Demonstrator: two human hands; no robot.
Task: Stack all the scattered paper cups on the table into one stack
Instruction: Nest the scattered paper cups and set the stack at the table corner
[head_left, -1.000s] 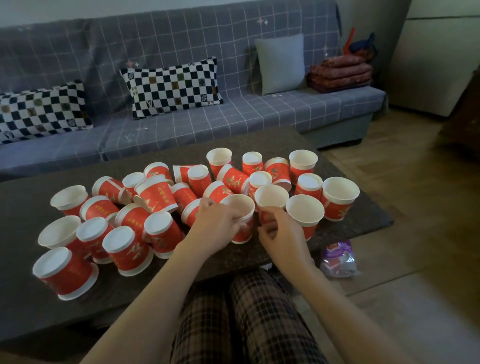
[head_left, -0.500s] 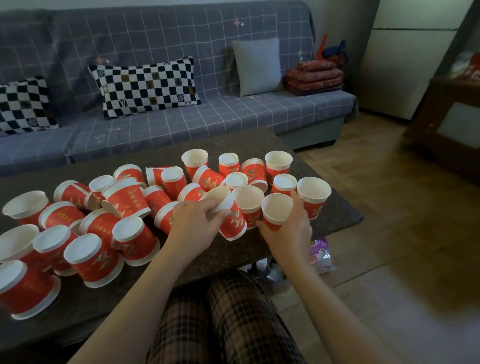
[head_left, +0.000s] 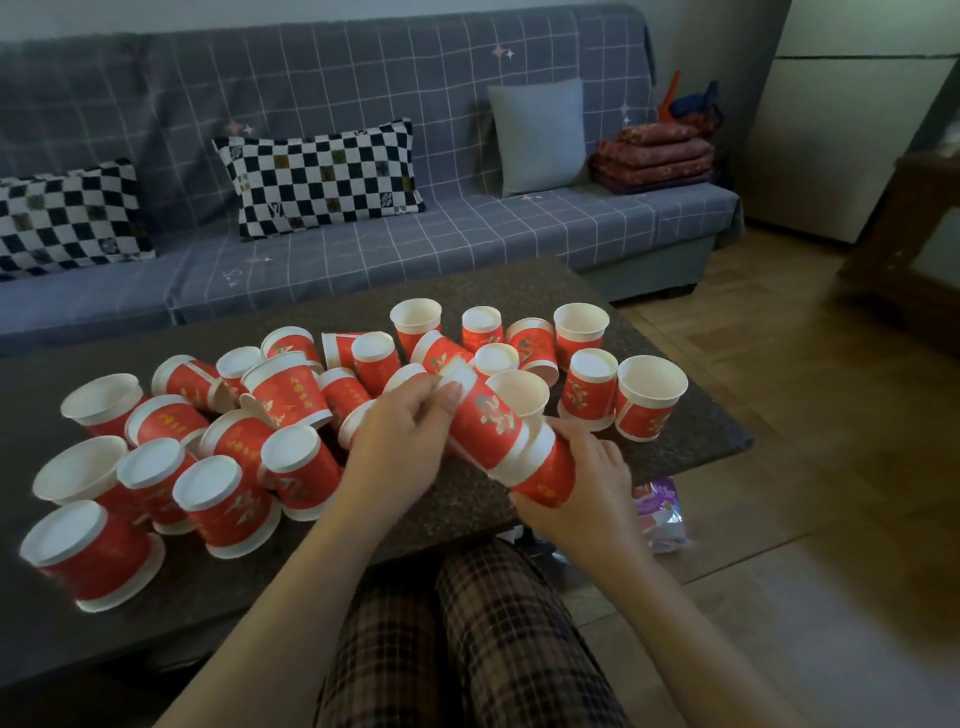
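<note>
Left hand (head_left: 410, 441) grips a tilted cup (head_left: 480, 415); right hand (head_left: 582, 488) grips another cup (head_left: 545, 467), base hidden.

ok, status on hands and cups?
Left hand grips one cup, right hand another, mouth to mouth. Many cups scattered on table. Nothing blocking.

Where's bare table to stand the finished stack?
Free: far strip of the table between the cups and the sofa; near-left edge below the upturned cups. Crowded: the whole middle band, left edge to right corner.
</note>
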